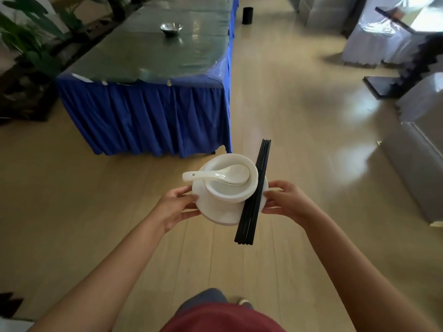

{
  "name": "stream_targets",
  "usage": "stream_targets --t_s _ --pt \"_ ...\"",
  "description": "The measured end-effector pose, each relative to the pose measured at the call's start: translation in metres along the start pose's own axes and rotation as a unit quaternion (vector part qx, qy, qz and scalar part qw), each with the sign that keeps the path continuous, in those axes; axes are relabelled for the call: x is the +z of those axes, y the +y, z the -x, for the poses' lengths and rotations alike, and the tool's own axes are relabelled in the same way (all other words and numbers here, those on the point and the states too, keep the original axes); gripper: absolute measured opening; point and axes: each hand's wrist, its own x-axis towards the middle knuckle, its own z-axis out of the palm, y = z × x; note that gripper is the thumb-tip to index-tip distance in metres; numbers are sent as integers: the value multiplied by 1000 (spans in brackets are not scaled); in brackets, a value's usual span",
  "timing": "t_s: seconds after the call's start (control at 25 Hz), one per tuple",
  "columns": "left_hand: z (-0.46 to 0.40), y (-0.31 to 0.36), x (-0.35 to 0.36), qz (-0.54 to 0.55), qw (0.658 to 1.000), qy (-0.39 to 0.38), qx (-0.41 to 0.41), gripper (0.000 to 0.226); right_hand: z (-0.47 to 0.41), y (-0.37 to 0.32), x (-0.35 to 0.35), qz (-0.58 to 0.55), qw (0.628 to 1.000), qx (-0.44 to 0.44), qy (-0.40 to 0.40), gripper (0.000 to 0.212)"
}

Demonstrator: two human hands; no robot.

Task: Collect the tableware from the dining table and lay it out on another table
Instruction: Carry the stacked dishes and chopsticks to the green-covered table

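I carry a stack of white tableware above the wooden floor. My left hand [178, 204] grips the left rim of the white plate [215, 213], and my right hand [286, 200] grips its right rim. White bowls [227, 190] sit nested on the plate, with a white ceramic spoon [215, 175] lying across the top one, handle to the left. Several black chopsticks [254, 195] lie bundled across the plate's right side, sticking out front and back. Ahead on the left stands a long table [153, 58] with a glossy green top and blue skirt.
A small metal bowl [171, 28] stands on the long table. Potted plants [26, 37] line its left side. A black cylinder [247, 15] stands on the floor beyond the table. White-covered chairs [374, 41] and grey furniture [417, 149] are on the right. Light wooden floor stretches ahead.
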Motion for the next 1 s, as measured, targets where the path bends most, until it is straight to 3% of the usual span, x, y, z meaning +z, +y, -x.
stream_targets --t_s 0.32,0.68,0.76,0.88,1.0 --pt "-146 86 62 25 999 34 11 36 -161 -92 -78 23 999 -6 -32 20" --pt "-304 200 81 20 999 34 27 25 -319 -204 -117 18 998 -25 -50 20" --pt "-412 255 93 34 997 61 23 26 -433 -264 -142 21 998 -5 -63 21" --pt "-423 274 96 38 997 61 27 24 -454 -279 -143 35 996 -16 -75 22" --pt "-493 300 104 56 993 97 25 24 -535 -313 -157 55 994 -7 -98 23"
